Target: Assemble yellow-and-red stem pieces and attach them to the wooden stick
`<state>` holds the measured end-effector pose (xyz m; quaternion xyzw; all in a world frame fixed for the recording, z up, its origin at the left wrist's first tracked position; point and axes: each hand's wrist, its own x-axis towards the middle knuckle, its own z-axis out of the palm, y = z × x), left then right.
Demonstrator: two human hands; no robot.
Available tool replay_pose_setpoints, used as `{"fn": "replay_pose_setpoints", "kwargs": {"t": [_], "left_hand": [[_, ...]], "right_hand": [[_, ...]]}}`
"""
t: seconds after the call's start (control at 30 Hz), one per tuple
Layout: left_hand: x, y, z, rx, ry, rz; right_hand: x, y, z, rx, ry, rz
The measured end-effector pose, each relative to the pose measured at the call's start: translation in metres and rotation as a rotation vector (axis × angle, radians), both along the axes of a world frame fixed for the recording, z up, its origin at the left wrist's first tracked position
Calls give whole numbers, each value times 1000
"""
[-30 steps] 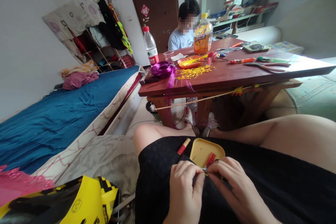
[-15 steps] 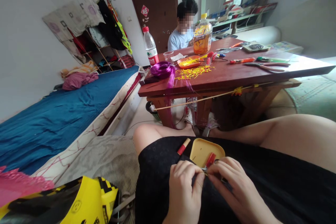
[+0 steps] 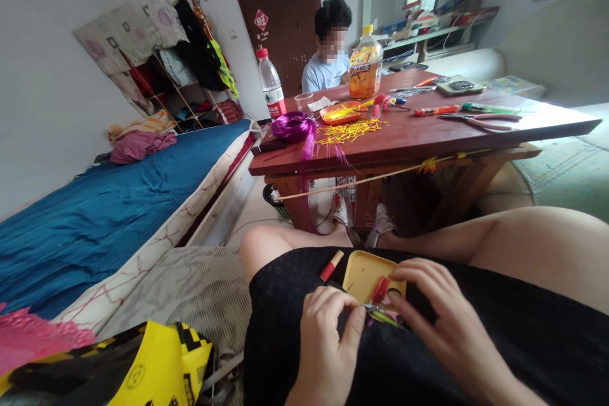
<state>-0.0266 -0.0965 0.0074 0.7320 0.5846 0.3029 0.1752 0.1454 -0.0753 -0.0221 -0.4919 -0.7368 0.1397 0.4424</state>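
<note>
Head view: the blue bed runs out of frame; the dark-red table hides a person's lower body. Across black cloth, the left hand pinches something too small to identify. The right hand, fingers parted, partly covers the yellow tray, beside a green sliver.

The right hand hides part of the yellow tray and part of the green thing below it. What lies at the tips of the left hand is too small to name. The table hides the other person from the chest down. The side of the view cuts off the bed, the pink cloth and the yellow bag.
</note>
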Motion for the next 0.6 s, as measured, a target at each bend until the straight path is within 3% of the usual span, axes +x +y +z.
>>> {"fn": "replay_pose_setpoints", "kwargs": {"t": [0.17,0.3,0.37,0.43,0.5,0.6], "left_hand": [[-11,18,4,29,-102,6],[-10,31,7,-14,-204,-29],[-7,35,7,-77,-274,-33],[-4,36,7,-153,-356,-27],[-3,36,5,-218,-446,-28],[-3,34,2,-280,-560,-47]], "right_hand": [[49,53,1,5,-87,-164],[100,119,42,98,-185,-364],[119,147,68,105,-220,-414],[125,165,80,84,-266,-390],[115,168,69,40,-321,-282],[73,143,15,-38,-377,-80]]}}
